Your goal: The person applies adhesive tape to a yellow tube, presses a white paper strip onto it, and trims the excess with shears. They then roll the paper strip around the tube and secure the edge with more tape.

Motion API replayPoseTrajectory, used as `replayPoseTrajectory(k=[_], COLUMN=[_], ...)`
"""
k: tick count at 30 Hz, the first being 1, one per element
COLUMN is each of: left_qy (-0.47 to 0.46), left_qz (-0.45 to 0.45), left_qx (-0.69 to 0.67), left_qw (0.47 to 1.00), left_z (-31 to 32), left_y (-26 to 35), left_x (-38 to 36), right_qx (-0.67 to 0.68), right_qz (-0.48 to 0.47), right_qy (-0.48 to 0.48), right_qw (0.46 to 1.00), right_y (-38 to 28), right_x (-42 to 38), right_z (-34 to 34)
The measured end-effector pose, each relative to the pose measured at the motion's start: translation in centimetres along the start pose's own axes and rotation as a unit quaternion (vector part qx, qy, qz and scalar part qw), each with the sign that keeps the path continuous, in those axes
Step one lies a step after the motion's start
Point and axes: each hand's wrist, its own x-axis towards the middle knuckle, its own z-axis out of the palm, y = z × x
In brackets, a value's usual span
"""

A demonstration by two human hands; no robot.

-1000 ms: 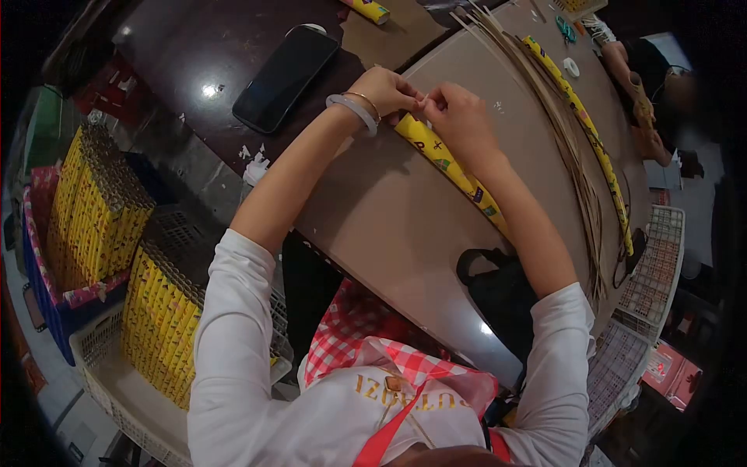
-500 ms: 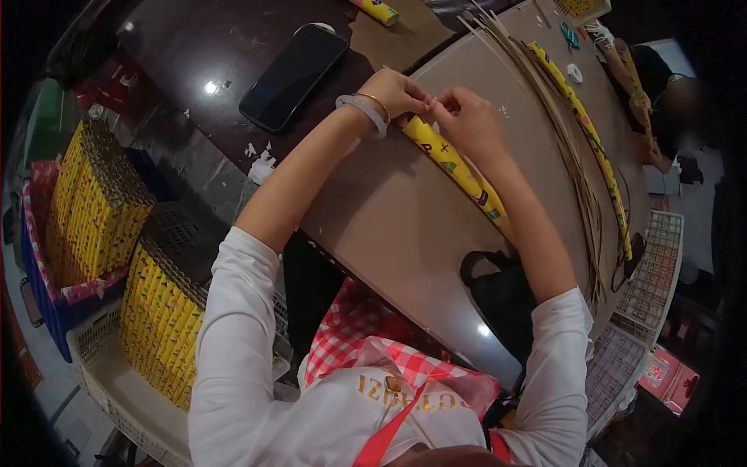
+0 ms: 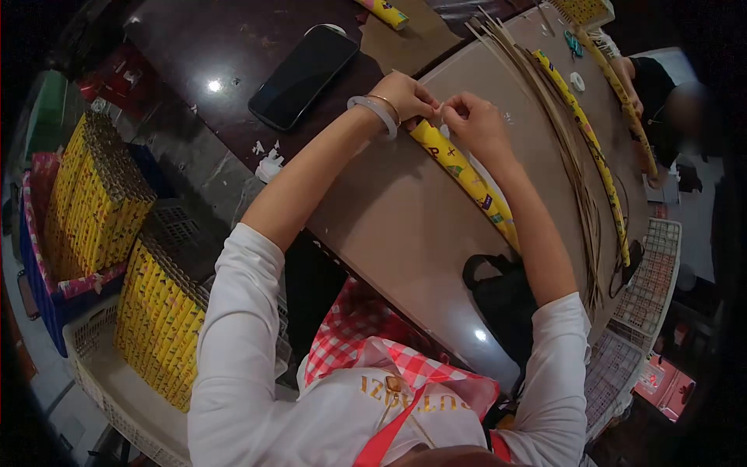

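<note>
Brown tabletop [image 3: 373,204] under yellow patterned strip [image 3: 465,177]; cream crate [image 3: 117,375] leftward.

Against the earlier pictures, the right hand [image 3: 478,128] is now a little apart from the left hand [image 3: 405,97], with a narrow gap between their fingertips. A white edge [image 3: 492,183] now shows more clearly along the yellow strip [image 3: 464,177], beside the right forearm. At the far side, the co-worker's strip [image 3: 624,101] has turned and come over the table [image 3: 389,218], its upper end near the green tool [image 3: 573,44].
</note>
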Motion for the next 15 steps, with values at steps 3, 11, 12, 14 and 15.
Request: replayPoseTrajectory(k=[3,11,12,14,15], left_qy=[-0.001,-0.002,0.008,0.015,0.018], left_qz=[0.001,-0.004,-0.017,-0.028,-0.029], left_qx=[0.000,0.008,0.011,0.017,0.013], left_qw=[1.000,1.000,1.000,0.999,0.999], left_z=[-0.1,0.2,0.2,0.2,0.2], left_y=[-0.2,0.3,0.5,0.7,0.5], left_x=[0.4,0.1,0.0,-0.1,0.0], right_qx=[-0.028,-0.009,-0.019,-0.018,-0.017], right_qz=[-0.002,0.021,0.027,0.024,0.020], right_qy=[0.016,0.003,0.009,0.024,0.036], right_qw=[0.999,1.000,0.999,0.999,0.999], right_y=[-0.4,-0.5,-0.7,-0.3,0.2], right_x=[-0.1,-0.2,-0.3,-0.7,-0.9], right_z=[0.0,0.3,0.1,-0.1,-0.2])
